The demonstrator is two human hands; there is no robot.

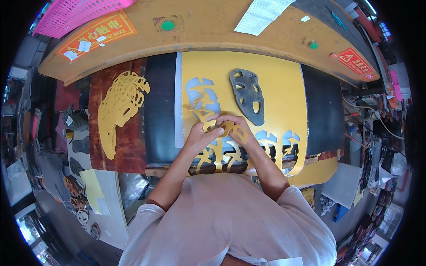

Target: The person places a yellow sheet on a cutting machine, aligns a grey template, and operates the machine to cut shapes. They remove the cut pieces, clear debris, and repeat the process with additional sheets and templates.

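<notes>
Both of my hands meet over the front part of a yellow sheet (284,88). My left hand (200,135) is closed, its thumb and fingers pinching a yellow cut-out piece (240,133) with holes in it. Curled around the same piece is my right hand (237,120). Beyond them, a dark grey cutting die (246,95) with several openings lies flat on the sheet. Holes with the die's outline run along the sheet's near edge and at its left, where grey shows through. My fingers hide part of the piece.
A pile of yellow cut-outs (120,104) rests on a reddish-brown board (128,153) at the left. Across the far side runs an orange machine beam (199,33) with green buttons (167,25), a pink basket (77,15) and white paper (262,15). Black surface (321,111) flanks the sheet.
</notes>
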